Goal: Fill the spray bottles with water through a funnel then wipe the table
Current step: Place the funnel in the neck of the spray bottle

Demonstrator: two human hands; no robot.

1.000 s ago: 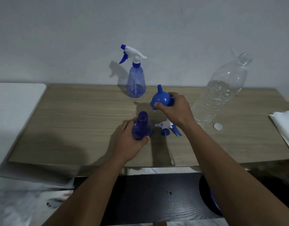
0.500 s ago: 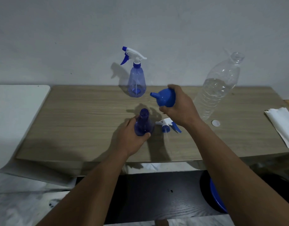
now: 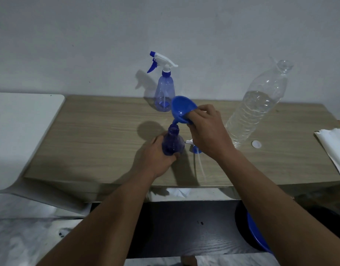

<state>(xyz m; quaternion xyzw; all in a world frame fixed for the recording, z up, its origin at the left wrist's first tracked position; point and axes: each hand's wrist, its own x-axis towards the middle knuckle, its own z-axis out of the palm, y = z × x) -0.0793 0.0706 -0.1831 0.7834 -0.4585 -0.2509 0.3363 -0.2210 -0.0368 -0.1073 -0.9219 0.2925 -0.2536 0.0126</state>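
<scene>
The right grip (image 3: 205,131) pinches the rim of the small blue plastic funnel (image 3: 182,108), tilted so that its spout points down-left at the open neck of the translucent blue uncapped spray bottle (image 3: 172,143). The left grip (image 3: 157,156) clasps this bottle upright on the wooden surface (image 3: 100,131). The funnel likely needs righting onto the bottle's vertical axis.

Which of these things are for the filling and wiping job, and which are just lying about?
For the job: open spray bottle, funnel, water bottle, capped spray bottle, loose sprayer, white cloth.
Lying about: white cap, blue dish under the table.
</scene>
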